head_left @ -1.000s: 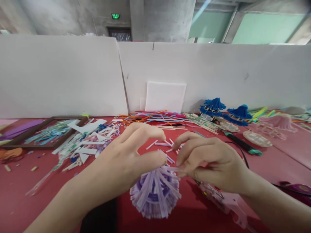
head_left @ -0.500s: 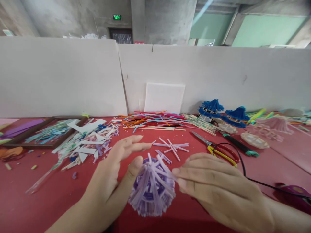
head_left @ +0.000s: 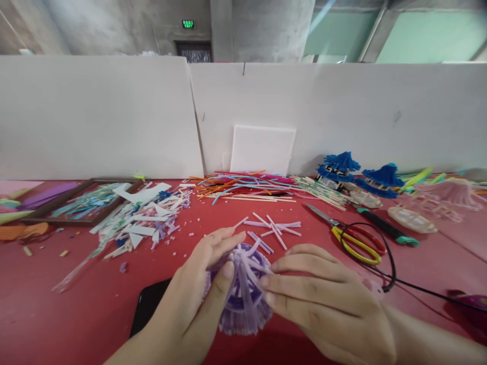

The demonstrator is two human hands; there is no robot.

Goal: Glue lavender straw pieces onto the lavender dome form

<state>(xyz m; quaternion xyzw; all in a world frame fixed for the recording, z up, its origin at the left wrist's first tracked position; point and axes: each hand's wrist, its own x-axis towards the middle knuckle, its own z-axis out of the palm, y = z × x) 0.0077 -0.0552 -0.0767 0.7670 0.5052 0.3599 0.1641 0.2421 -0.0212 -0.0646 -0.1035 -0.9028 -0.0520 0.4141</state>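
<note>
A cone-shaped purple piece (head_left: 243,304), made of lilac strips over a darker purple ring frame, stands on the red table between both hands. My left hand (head_left: 201,284) is wrapped round its left side, thumb on the strips near the top. On the right side, the fingertips of my right hand (head_left: 323,294) are pressed together on a lilac strip. Just behind the piece lie loose lilac sticks (head_left: 274,228), some crossed over each other.
Scissors (head_left: 342,230), a green-black tool (head_left: 388,228) and a black cable (head_left: 418,286) lie right. Blue models (head_left: 342,165) stand at back right. Coloured sticks (head_left: 243,185) lie along the white board (head_left: 323,101). Scraps (head_left: 148,218), a frame (head_left: 91,220) and a black phone-like object (head_left: 148,304) are left.
My left hand has closed in on the purple piece, its thumb now on the strips. The fingertips of my right hand have moved further onto its side. The view has shifted slightly, showing the black object.
</note>
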